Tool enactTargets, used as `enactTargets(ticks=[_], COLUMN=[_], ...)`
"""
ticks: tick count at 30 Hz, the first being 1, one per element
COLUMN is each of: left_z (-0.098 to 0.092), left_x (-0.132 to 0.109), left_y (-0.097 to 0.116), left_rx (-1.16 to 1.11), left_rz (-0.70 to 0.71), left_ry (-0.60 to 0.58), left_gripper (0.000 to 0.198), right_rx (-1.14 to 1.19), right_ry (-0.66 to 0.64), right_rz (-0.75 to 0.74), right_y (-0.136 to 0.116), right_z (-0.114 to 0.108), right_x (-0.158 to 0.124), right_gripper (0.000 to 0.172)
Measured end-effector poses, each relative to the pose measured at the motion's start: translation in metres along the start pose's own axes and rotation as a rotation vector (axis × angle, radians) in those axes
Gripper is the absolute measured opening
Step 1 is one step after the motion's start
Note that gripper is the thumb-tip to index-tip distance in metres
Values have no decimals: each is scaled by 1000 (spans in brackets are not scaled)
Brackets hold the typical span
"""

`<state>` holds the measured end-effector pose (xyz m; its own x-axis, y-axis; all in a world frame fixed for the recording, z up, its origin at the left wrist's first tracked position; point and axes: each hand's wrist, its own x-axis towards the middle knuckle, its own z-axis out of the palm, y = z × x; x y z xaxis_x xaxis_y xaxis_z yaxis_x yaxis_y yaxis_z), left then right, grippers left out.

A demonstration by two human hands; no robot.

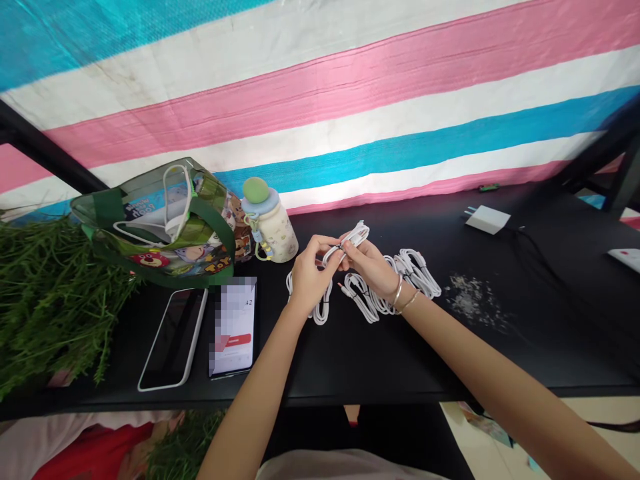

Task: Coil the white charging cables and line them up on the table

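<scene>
Both my hands meet above the middle of the black table. My left hand pinches one end of a coiled white cable, and my right hand grips the same coil from the other side, fingers closed. Several more bundled white cables lie on the table just behind and right of my right wrist, which wears thin bangles. Another white cable loop lies under my left hand.
Left of my hands lie two phones, one with a lit screen. Behind them stand a green cartoon tote bag and a small cream bottle. Green plants fill the far left. A white charger and crumbs sit right.
</scene>
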<state>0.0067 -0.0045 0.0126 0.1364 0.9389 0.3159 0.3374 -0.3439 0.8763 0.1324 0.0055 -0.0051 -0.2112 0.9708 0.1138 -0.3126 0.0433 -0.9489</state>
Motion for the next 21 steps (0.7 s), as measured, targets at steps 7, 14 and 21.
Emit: enactTargets(ticks=[7, 14, 21], left_z=[1, 0, 0], left_x=[0, -1, 0], left_y=[0, -1, -2], left_rx=[-26, -13, -26], left_rz=[-22, -64, -59], left_ry=[-16, -31, 38], left_gripper=[11, 9, 9], right_rx=[-1, -11, -36], right_ry=[161, 182, 230], right_rz=[-43, -50, -100], right_y=[-6, -7, -4], right_z=[-2, -2, -6], right_x=[-1, 0, 3], right_gripper=[58, 61, 55])
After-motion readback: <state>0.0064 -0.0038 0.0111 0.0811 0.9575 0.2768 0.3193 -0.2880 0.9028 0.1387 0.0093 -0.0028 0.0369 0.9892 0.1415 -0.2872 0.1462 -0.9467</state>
